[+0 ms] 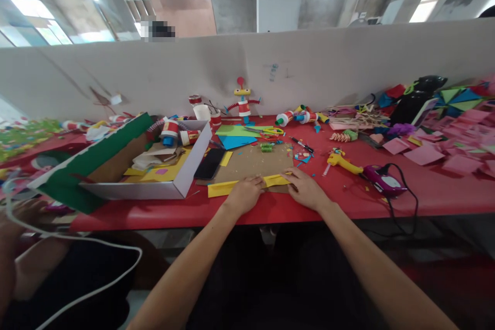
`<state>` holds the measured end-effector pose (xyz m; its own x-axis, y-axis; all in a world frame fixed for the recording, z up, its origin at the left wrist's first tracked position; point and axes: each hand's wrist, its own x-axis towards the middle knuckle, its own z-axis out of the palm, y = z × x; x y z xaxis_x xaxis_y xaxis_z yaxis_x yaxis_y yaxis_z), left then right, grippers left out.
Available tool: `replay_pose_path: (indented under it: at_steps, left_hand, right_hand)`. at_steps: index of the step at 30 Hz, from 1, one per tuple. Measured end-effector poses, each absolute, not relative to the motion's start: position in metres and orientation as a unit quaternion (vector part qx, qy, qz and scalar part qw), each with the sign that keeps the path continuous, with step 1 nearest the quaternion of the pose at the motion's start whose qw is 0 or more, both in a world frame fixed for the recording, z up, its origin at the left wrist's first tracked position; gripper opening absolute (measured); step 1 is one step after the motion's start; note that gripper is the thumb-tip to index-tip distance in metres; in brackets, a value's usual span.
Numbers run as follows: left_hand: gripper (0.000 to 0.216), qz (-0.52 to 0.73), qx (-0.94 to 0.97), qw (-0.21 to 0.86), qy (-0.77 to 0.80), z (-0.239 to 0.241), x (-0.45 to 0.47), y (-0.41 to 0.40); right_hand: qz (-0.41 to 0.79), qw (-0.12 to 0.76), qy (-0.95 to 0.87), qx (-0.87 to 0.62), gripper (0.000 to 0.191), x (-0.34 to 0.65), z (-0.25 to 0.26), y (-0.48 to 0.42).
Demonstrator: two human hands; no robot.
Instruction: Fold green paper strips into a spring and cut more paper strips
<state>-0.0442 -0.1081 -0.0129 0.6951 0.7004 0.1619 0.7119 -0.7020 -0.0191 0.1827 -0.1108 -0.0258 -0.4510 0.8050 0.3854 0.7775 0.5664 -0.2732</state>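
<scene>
A long folded strip of yellow paper lies across the near edge of a brown cardboard sheet. My left hand presses on the middle of the strip, its fingers bent and close together. At the strip's right end, my right hand has thumb and fingers closed on the paper. A green coiled paper piece rests on the cardboard beyond my hands. Behind it are yellow-handled scissors and blue and green paper sheets.
To the left stand an open box of paper and cup pieces and a black phone. A yellow glue gun, a purple device and pink paper lie right. A paper-cup figure stands behind. Another person's arm shows left.
</scene>
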Motion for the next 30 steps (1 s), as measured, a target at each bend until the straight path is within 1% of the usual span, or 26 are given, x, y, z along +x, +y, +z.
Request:
replay_pose_path:
  at_steps: [5, 9, 14, 18, 22, 26, 30]
  left_hand:
    - [0.026, -0.042, -0.933, 0.081, -0.349, -0.008, -0.043, -0.111]
    - [0.019, -0.041, -0.929, 0.094, -0.357, -0.008, -0.042, -0.113]
    - [0.018, -0.058, -0.915, 0.085, -0.390, -0.012, -0.041, -0.113]
    - [0.022, -0.125, -0.876, 0.025, -0.465, -0.011, -0.037, -0.116]
    - [0.027, -0.160, -0.813, -0.030, -0.558, -0.005, -0.030, -0.119]
    - [0.024, -0.128, -0.769, -0.076, -0.621, 0.002, -0.025, -0.116]
    - [0.024, -0.081, -0.749, -0.098, -0.651, 0.005, -0.024, -0.108]
  right_hand:
    - [0.014, 0.159, -0.885, -0.437, 0.030, 0.185, -0.011, -0.103]
    - [0.013, 0.144, -0.892, -0.428, 0.025, 0.187, -0.007, -0.098]
    - [0.031, 0.160, -0.900, -0.404, 0.026, 0.193, -0.015, -0.093]
    - [0.095, 0.224, -0.882, -0.403, 0.024, 0.195, -0.021, -0.087]
    - [0.165, 0.269, -0.831, -0.458, 0.021, 0.190, -0.021, -0.083]
    - [0.166, 0.264, -0.813, -0.491, 0.021, 0.185, -0.019, -0.080]
    - [0.156, 0.231, -0.808, -0.519, 0.018, 0.184, -0.018, -0.075]
